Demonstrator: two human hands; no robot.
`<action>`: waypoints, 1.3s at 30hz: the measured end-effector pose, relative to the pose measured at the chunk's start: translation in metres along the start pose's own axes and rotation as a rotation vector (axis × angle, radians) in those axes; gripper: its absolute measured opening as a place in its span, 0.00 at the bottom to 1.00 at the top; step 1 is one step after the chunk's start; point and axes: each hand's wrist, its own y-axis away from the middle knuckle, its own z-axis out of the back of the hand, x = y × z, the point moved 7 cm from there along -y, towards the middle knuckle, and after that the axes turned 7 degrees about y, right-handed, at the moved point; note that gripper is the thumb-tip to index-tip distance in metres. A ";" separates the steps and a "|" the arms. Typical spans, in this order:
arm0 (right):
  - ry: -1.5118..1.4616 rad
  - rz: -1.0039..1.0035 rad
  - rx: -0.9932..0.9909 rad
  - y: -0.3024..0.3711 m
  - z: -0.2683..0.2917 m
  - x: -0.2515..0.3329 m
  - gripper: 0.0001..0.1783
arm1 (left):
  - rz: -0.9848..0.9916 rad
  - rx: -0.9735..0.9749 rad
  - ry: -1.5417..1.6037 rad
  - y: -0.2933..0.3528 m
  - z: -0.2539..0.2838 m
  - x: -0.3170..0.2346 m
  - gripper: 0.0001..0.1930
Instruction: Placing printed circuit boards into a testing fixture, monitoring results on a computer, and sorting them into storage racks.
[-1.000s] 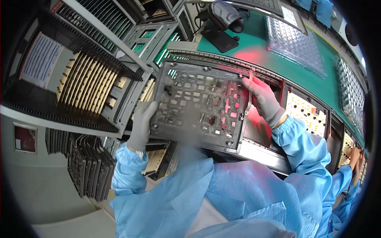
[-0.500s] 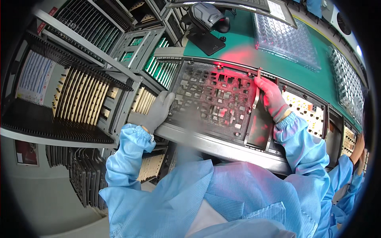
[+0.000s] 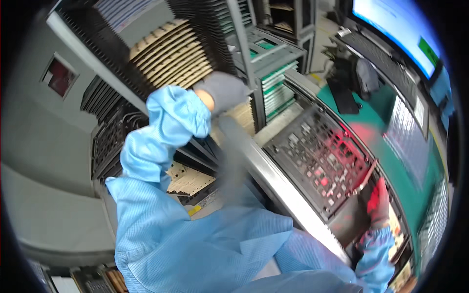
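My left hand (image 3: pixel 222 93), in a grey glove, is raised at the upright post of a metal rack (image 3: pixel 239 46), next to a row of cream circuit boards (image 3: pixel 171 53). Motion smears its fingers, so their grip is unclear. My right hand (image 3: pixel 378 202), gloved and lit red, lies beside the right end of a dark fixture plate (image 3: pixel 317 156) with many cut-outs. Its fingers look stretched out, a little apart from the metal lever (image 3: pixel 366 177) on that plate. The plate sits on a conveyor with a silver front rail (image 3: pixel 278 180).
Green boards (image 3: pixel 278 93) stand in slots left of the plate. Behind it, a green mat (image 3: pixel 376 107) carries a dark scanner-like device (image 3: pixel 364 78) and clear trays (image 3: pixel 408 132). A lit monitor (image 3: pixel 395 29) hangs at the upper right. More cream boards (image 3: pixel 193 178) lie below the rail.
The view has swung left. My left hand has left the plate's left edge for the rack of cream boards. My right hand has come off the lever and moved right of it.
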 end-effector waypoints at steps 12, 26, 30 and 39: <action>1.235 0.621 -0.285 0.098 -0.137 0.069 0.35 | 0.732 -0.705 -0.833 -0.037 0.084 0.267 0.08; 1.235 0.787 0.182 0.108 -0.242 0.056 0.30 | 0.564 -0.293 -0.740 -0.014 0.062 0.246 0.09; 1.140 0.655 0.347 0.103 -0.252 0.038 0.23 | 0.059 -0.547 -0.662 0.049 0.088 0.094 0.03; 0.240 0.343 0.647 0.121 -0.365 0.037 0.22 | -0.628 -0.733 -0.313 0.139 0.076 -0.136 0.05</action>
